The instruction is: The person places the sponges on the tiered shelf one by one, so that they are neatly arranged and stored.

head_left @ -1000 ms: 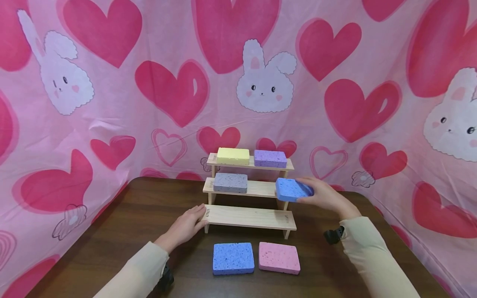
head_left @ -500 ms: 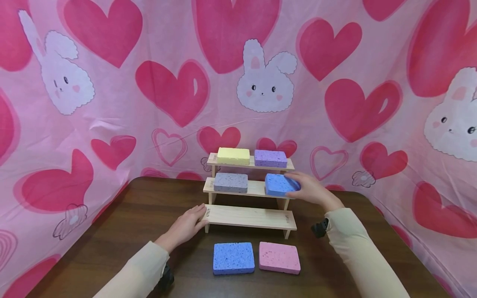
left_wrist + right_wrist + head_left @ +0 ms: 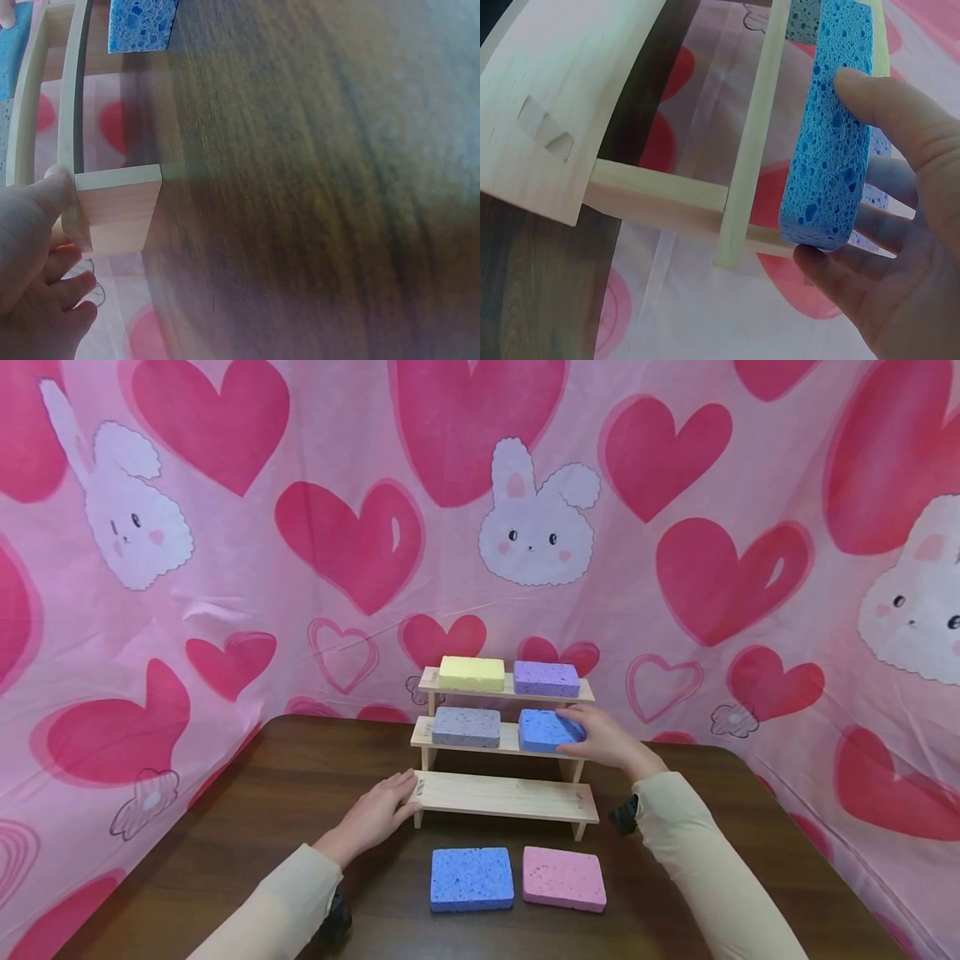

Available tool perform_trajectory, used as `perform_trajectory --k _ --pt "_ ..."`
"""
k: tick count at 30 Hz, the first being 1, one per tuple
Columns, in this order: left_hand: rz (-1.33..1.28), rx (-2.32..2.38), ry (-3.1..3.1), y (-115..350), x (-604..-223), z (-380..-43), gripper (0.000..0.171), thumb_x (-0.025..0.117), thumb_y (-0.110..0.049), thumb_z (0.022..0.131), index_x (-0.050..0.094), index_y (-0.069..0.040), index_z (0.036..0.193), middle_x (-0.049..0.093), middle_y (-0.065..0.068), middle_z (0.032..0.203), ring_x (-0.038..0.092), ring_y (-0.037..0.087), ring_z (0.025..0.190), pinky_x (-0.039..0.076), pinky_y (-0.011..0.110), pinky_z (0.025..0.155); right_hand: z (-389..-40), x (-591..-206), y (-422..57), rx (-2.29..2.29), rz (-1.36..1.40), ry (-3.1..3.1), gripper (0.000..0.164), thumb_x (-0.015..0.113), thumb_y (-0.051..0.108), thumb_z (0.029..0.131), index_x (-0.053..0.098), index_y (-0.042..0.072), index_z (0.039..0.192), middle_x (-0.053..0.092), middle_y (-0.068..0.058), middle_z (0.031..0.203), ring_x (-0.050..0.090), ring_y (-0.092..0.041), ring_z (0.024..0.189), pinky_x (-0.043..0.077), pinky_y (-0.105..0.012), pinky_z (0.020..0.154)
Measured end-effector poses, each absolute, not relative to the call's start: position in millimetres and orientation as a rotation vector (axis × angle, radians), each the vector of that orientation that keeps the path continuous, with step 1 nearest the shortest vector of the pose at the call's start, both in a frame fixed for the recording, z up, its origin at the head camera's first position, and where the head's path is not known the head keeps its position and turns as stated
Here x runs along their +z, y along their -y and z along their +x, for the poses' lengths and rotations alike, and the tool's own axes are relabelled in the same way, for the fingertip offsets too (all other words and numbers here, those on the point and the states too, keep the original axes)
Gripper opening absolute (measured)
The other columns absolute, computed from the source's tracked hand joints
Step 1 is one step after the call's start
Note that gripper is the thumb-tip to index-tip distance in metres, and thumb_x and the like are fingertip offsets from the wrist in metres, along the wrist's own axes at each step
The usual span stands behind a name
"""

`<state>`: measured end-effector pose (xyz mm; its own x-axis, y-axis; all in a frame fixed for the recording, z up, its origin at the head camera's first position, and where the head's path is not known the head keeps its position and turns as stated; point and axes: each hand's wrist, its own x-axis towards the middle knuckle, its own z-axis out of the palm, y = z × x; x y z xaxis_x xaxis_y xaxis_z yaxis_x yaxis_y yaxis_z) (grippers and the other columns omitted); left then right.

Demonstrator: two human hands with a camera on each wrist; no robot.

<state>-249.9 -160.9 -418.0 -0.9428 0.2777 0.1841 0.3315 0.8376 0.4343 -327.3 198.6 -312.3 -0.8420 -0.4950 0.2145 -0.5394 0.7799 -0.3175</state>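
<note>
A blue sponge [image 3: 546, 730] is at the right part of the middle step of a three-step wooden stand [image 3: 502, 793]. My right hand [image 3: 611, 742] holds it at its right end. In the right wrist view, the thumb lies on the front face of the sponge [image 3: 829, 127] with fingers around its end and back. My left hand [image 3: 378, 810] grips the left end of the lowest step; in the left wrist view, the thumb is on the board edge and the other fingers curl below. A grey sponge [image 3: 467, 727] sits left of the held one.
On the top step lie a yellow sponge [image 3: 472, 674] and a purple sponge [image 3: 546, 678]. A second blue sponge [image 3: 471, 880] and a pink sponge [image 3: 563, 878] lie on the dark wooden table [image 3: 300, 777] before the stand. A pink heart-patterned cloth [image 3: 450, 552] hangs behind.
My right hand has brought the blue sponge leftward onto the middle step, closer to the grey sponge. My left hand has stayed on the stand's lowest step.
</note>
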Motion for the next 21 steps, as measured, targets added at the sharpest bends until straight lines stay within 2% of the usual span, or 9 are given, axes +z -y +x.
perform_trajectory --k 21 --pt "-0.5 -0.709 2.882 161 -419 -251 0.055 0.063 -0.028 0.088 0.047 -0.001 0.133 0.04 0.014 0.14 0.035 0.032 0.129 0.032 0.048 0.1 -339 -323 -184 0.576 0.768 2.923 0.067 0.073 0.03 0.079 0.046 0.0 0.133 0.041 -0.024 0.135 0.039 -0.04 0.119 0.034 -0.055 0.097"
